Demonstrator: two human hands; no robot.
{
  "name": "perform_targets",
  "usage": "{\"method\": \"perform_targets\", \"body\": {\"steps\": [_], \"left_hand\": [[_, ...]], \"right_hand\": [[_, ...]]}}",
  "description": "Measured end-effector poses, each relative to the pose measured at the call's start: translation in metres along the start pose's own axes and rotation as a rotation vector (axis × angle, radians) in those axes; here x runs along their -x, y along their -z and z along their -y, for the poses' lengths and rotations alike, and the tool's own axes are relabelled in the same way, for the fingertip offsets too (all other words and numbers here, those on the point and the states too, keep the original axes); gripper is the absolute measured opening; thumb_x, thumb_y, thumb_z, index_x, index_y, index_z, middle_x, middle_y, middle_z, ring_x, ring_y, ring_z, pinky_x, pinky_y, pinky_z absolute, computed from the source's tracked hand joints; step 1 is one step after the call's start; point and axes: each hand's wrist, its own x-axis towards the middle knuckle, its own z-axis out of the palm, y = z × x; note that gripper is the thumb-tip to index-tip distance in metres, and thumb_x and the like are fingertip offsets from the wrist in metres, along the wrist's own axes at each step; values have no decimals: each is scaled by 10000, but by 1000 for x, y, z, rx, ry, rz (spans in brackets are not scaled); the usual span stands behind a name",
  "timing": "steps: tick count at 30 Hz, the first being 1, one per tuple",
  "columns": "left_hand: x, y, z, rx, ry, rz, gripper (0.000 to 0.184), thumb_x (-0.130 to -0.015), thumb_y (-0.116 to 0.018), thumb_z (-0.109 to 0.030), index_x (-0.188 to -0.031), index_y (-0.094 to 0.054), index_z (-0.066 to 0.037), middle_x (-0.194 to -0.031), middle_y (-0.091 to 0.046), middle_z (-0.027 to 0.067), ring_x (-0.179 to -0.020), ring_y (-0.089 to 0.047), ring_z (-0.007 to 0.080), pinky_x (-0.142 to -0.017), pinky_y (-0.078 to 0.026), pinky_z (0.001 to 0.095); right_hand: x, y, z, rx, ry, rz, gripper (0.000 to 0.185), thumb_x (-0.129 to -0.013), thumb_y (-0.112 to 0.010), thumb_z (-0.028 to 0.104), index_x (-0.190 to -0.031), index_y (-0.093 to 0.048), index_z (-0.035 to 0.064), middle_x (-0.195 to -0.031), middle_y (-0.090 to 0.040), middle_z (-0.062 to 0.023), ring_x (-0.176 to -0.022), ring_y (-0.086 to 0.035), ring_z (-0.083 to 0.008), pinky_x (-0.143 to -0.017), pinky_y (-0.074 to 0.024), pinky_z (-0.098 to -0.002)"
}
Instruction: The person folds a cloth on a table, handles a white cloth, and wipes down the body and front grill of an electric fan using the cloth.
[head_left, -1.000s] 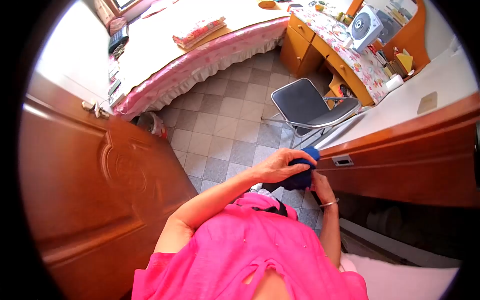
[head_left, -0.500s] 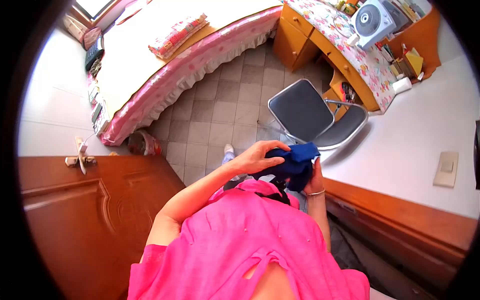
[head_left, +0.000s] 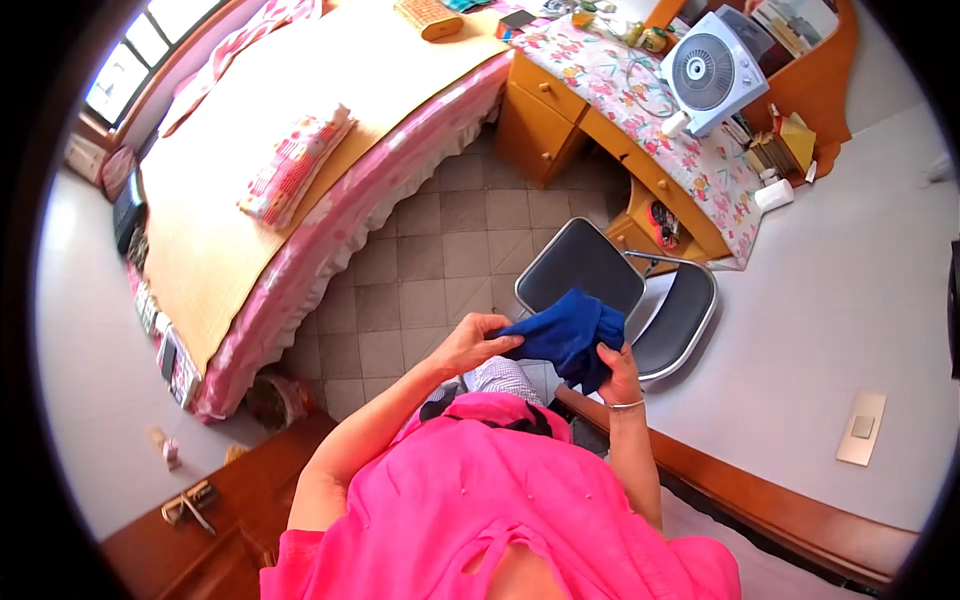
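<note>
A dark blue piece of cloth (head_left: 565, 335), perhaps a folded garment, is stretched between my two hands in front of my waist. My left hand (head_left: 470, 343) pinches its left end between thumb and fingers. On the other side my right hand (head_left: 618, 372), with a bracelet at the wrist, grips the lower right part, thumb on top. The cloth is bunched at the right and hangs down a little there. Just beyond it stands a folding chair with a black seat (head_left: 582, 268), partly covered by the cloth from this view.
Along the left runs a bed (head_left: 215, 300) with a patterned pillow (head_left: 295, 168) on it. A desk (head_left: 690, 190) with a floral cover carries a box fan (head_left: 712, 72). A wooden door (head_left: 215, 540) is at lower left; tiled floor (head_left: 425, 255) lies ahead.
I have moved forward into the room past the door. My left hand has shifted to the cloth's left end, and the cloth is now spread out more between both hands.
</note>
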Motion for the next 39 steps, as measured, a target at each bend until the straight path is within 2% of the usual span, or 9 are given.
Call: {"method": "perform_targets", "body": {"steps": [7, 17, 22, 24, 26, 29, 30, 33, 39], "left_hand": [[-115, 54, -35, -174, -157, -6, 325, -900, -614, -184, -1148, -594, 26, -1114, -637, 153, -996, -637, 218, -851, -518, 339], [-344, 228, -55, -182, 57, -63, 312, -933, -593, -214, -1128, -606, 29, -960, -661, 59, -883, -613, 122, -811, -492, 274], [-476, 290, -128, -373, 13, -161, 278, -914, -609, -194, -1089, -619, 21, -936, -656, 54, -849, -589, 104, -759, -490, 277], [-514, 312, -152, -383, -98, -233, 260, -906, -608, -170, -1081, -618, 23, -931, -655, 53, -856, -582, 98, -754, -486, 267], [-543, 326, -174, -404, -114, -312, 252, -899, -605, -145, -1088, -615, 20, -940, -662, 73, -865, -602, 124, -758, -495, 273], [-575, 342, -201, -501, -139, -359, 249, -882, -604, -113, -1099, -607, 10, -1023, -650, 125, -902, -643, 202, -783, -522, 313], [-585, 348, -206, -576, -150, -342, 257, -875, -603, -103, -1106, -604, 8, -1045, -639, 134, -911, -644, 220, -786, -526, 321], [-615, 368, -216, -801, -182, -266, 338, -834, -606, -79, -1163, -574, -8, -1161, -582, 169, -1027, -604, 303, -855, -513, 375], [-679, 402, -214, -1239, -362, -127, 495, -783, -643, -105, -1254, -514, -25, -1306, -517, 145, -1249, -460, 300, -1047, -370, 409]], "right_hand": [[-111, 8, 46, 45, 198, -297, 224, -851, -630, 73, -1064, -627, 7, -1020, -654, -62, -924, -640, -181, -862, -517, -337], [-445, 52, 135, 282, 309, -306, 200, -910, -597, 132, -1024, -637, -28, -951, -656, -58, -779, -652, -148, -689, -565, -296], [-597, 67, 176, 824, 417, -387, 278, -915, -609, 200, -893, -654, -74, -875, -672, -97, -734, -664, -165, -642, -567, -306], [-646, 68, 188, 1286, 571, -348, 266, -886, -646, 220, -912, -663, -45, -900, -682, -198, -778, -655, -310, -707, -506, -397], [-696, 77, 175, 1293, 477, -295, 288, -892, -625, 275, -893, -667, -10, -861, -660, -215, -779, -612, -391, -733, -480, -447], [-744, 73, 161, 1695, 502, -81, 312, -913, -534, 349, -910, -653, 61, -858, -601, -246, -858, -563, -440, -768, -450, -496], [-751, 64, 159, 1774, 326, -37, 287, -911, -529, 342, -1013, -641, 97, -991, -569, -232, -1002, -523, -428, -878, -417, -534], [-773, 56, 144, 1937, 364, -67, 308, -907, -524, 355, -1086, -623, 124, -1148, -503, -168, -1156, -442, -370, -998, -261, -671], [-813, 41, 149, 2021, 260, -143, 276, -928, -496, 334, -1052, -630, 127, -1085, -577, -139, -1115, -498, -333, -1050, -230, -637]]}}
